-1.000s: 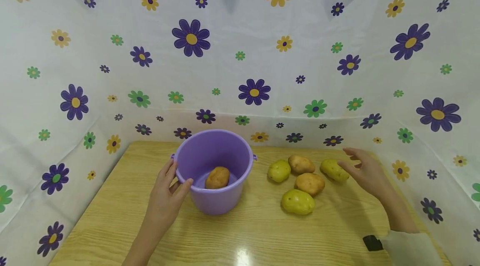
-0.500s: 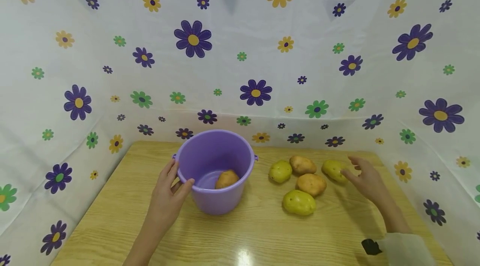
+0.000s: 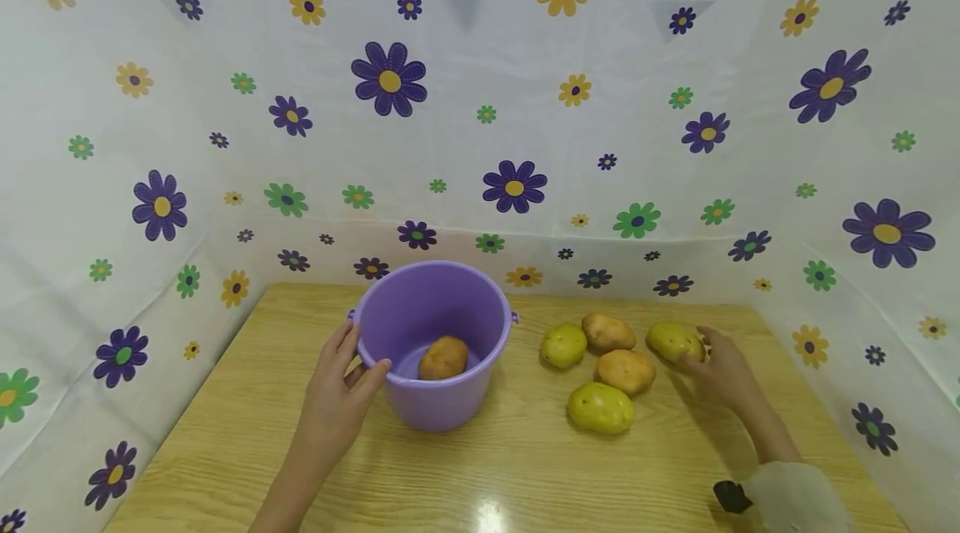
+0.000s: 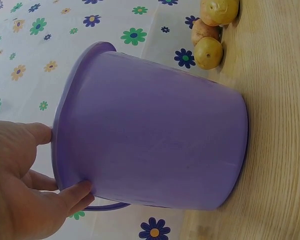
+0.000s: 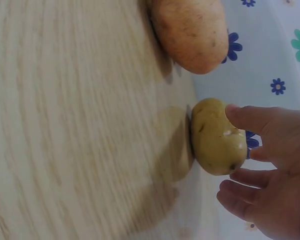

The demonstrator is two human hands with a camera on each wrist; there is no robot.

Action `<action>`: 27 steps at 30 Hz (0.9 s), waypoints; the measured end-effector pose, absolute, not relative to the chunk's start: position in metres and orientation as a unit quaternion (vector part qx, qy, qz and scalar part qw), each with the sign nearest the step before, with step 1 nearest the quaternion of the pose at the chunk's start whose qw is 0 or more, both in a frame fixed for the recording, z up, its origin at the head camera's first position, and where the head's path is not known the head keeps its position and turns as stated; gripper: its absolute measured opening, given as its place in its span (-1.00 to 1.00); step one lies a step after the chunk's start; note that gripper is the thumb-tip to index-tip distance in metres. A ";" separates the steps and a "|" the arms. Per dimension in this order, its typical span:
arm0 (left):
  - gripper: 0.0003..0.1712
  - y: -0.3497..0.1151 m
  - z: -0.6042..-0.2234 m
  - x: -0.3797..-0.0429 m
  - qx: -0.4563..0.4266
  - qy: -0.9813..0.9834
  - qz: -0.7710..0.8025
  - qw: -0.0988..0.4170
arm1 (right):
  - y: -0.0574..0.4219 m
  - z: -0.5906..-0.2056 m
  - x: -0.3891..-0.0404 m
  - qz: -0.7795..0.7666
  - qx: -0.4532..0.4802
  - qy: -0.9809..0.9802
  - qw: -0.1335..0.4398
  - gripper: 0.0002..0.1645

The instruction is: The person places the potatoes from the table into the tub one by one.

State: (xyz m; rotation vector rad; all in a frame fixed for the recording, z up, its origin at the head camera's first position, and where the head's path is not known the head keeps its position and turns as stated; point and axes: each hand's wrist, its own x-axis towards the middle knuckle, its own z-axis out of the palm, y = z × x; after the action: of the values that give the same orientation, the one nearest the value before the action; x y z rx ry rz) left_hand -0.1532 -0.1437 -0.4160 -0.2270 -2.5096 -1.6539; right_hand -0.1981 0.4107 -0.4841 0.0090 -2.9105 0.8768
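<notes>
My left hand (image 3: 333, 399) holds the rim of a purple bucket (image 3: 438, 404) standing on the table; thumb and fingers lie along its left side. Inside the bucket lies one brown potato (image 3: 444, 358). On the right, my right hand (image 3: 723, 370) is at a yellow-green potato (image 3: 673, 341), fingers spread and loosely bent. In the right wrist view the thumb overlaps this potato's edge; whether it touches cannot be told. Other potatoes sit just left of it: brown ones (image 3: 626, 371) and yellow-green ones (image 3: 600, 408).
The light wooden table (image 3: 420, 483) is enclosed by a white flower-patterned cloth (image 3: 450, 141) at the back and sides. A black object (image 3: 732, 496) is by the right sleeve (image 3: 795, 495). The bucket's purple handle (image 4: 110, 206) shows in the left wrist view.
My right hand has come down and left to the yellow-green potato. In the bucket, the brown potato has rolled right, then back left. The left hand stays on the rim.
</notes>
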 end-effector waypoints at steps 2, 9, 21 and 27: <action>-0.10 -0.144 -0.417 -0.154 -0.075 -0.831 -0.548 0.064 | 0.409 -0.487 -0.200 0.291 -0.004 -0.956 0.044 -0.08; -0.10 -0.144 -0.417 -0.153 -0.072 -0.835 -0.543 0.062 | 0.406 -0.495 -0.203 0.286 -0.025 -0.957 0.033 0.04; -0.11 -0.144 -0.416 -0.153 -0.075 -0.832 -0.546 0.070 | 0.405 -0.500 -0.206 0.269 -0.025 -0.961 0.055 -0.08; -0.12 -0.143 -0.415 -0.152 -0.075 -0.833 -0.543 0.069 | 0.403 -0.501 -0.206 0.269 -0.023 -0.961 0.067 -0.10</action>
State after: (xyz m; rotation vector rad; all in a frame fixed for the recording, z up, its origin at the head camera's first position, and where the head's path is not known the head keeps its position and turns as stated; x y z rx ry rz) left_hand -0.1519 -0.1434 -0.4151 -0.2253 -2.5081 -1.6359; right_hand -0.2065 0.4034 -0.5007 -0.0707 -2.8963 0.8096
